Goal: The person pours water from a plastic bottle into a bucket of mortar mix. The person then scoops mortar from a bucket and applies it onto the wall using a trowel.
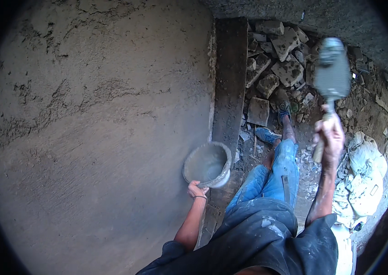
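My right hand (330,137) is wrapped round the handle of a trowel (333,80), raised out to the right and a little smeared by motion. Wet grey mortar (330,51) sits toward the far end of its blade. With my left hand (196,189) I grip the near rim of a bucket (227,178), its mouth tilted up toward me. Grey residue coats the bucket's inside, and only a thin layer shows there. The bucket is close beside the plastered wall (111,137); whether it touches cannot be told.
A long board (229,82) runs along the foot of the wall. Broken blocks and rubble (288,71) lie around my feet at the far side. White sacks (363,183) are heaped on the right. Another rough wall (340,18) closes the far end.
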`<action>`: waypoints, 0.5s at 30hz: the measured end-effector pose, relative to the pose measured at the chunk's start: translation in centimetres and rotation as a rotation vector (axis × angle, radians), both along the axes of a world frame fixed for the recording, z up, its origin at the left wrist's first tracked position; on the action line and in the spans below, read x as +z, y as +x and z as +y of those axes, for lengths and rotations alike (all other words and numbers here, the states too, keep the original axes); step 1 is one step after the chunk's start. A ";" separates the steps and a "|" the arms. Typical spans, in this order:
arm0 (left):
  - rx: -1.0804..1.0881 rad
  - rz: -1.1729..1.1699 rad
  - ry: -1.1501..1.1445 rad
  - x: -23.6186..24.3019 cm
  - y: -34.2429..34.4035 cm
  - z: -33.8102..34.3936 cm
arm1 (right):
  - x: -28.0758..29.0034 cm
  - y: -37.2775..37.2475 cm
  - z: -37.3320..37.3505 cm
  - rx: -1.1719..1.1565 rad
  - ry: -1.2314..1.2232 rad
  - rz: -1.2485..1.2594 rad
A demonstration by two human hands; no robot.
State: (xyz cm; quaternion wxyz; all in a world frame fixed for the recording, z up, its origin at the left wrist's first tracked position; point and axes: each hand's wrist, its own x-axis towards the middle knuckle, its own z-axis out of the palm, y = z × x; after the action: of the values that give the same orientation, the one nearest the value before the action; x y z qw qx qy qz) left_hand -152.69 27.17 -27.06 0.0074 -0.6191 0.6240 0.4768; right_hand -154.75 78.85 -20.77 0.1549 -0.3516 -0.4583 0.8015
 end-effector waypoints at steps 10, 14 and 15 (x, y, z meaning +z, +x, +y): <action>0.328 -0.244 -0.055 0.7 5.7 -2.9 | -1.0 -8.3 -16.8 0.178 1.359 -0.413; 0.078 0.202 0.217 -0.5 7.1 -5.9 | 7.0 -7.1 -35.3 0.431 0.667 0.366; 0.094 0.209 0.193 -1.0 6.5 -6.5 | 8.2 -7.4 -34.8 0.353 0.617 0.514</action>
State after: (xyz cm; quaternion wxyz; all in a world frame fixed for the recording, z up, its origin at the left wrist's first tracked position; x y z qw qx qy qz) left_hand -146.22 20.67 -28.02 -0.0207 -0.5911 0.5429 0.5962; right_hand -162.12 44.10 -12.58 0.2225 0.0058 -0.6759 0.7026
